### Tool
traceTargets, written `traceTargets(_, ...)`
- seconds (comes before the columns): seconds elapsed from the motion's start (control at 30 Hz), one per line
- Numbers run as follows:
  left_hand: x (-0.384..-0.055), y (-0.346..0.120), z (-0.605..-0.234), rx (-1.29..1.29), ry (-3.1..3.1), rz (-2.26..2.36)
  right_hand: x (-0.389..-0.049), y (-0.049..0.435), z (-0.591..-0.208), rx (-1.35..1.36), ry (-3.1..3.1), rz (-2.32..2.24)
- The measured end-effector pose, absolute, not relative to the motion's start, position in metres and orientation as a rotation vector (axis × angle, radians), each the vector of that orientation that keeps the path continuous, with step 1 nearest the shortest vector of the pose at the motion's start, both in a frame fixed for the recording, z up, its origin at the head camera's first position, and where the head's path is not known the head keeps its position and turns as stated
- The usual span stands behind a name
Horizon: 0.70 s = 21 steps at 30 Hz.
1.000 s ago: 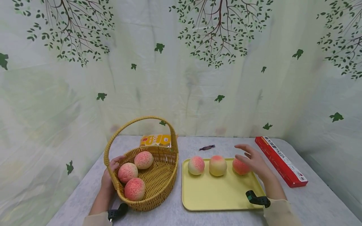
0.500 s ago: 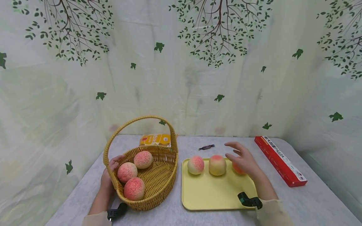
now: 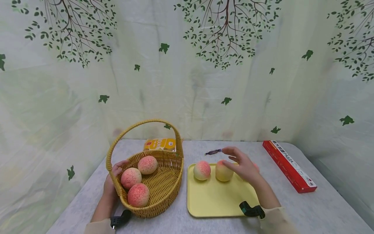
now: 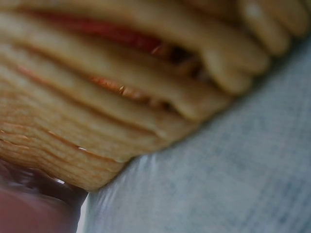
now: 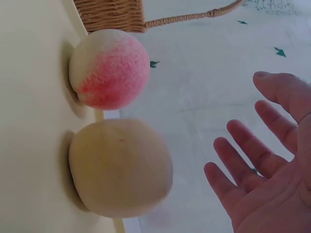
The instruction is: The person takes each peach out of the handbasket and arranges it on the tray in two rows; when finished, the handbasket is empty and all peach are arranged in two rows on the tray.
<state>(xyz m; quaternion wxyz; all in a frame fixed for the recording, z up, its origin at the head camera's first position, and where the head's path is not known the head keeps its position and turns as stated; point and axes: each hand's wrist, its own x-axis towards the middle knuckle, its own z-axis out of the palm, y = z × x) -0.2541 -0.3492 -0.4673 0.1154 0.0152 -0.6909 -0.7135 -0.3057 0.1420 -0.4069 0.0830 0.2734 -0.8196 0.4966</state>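
Note:
My left hand (image 3: pixel 112 178) holds the left side of a wicker basket (image 3: pixel 168 204), its fingertips at the rim beside the handle. Three pink-speckled peaches (image 3: pixel 138 195) lie in the basket. On a yellow tray (image 3: pixel 216 208) a pink-and-white peach (image 3: pixel 202 170) sits at left, with a yellowish peach (image 3: pixel 223 174) beside it. Over the latter hovers my right hand (image 3: pixel 243 167), fingers spread and holding nothing. A third tray peach (image 3: pixel 256 167) is mostly hidden behind that hand. The right wrist view shows the hand (image 5: pixel 272 165) apart from the yellowish peach (image 5: pixel 121 167).
Behind the basket lies an orange food packet (image 3: pixel 160 144). A small dark wrapped candy (image 3: pixel 213 151) lies beyond the tray. To the right is a long red pasta box (image 3: pixel 289 165). A leaf-printed curtain (image 3: pixel 187 81) closes off the table's back.
My right hand has moved left, from over the rightmost tray peach to above the yellowish one. The left hand and the basket stay put.

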Motion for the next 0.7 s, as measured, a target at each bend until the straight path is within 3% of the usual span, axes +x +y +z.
traceTargets(0.53, -0.254, -0.35, -0.467, 0.036, -2.01, -2.105, -0.295, 0.116, -0.41, 0.852, -2.536, 1.526)
traceTargets(0.7, -0.256, -0.352, -0.471, -0.076, -1.947, -2.128, -0.293, 0.109, -0.41, 0.909, -2.514, 1.547)
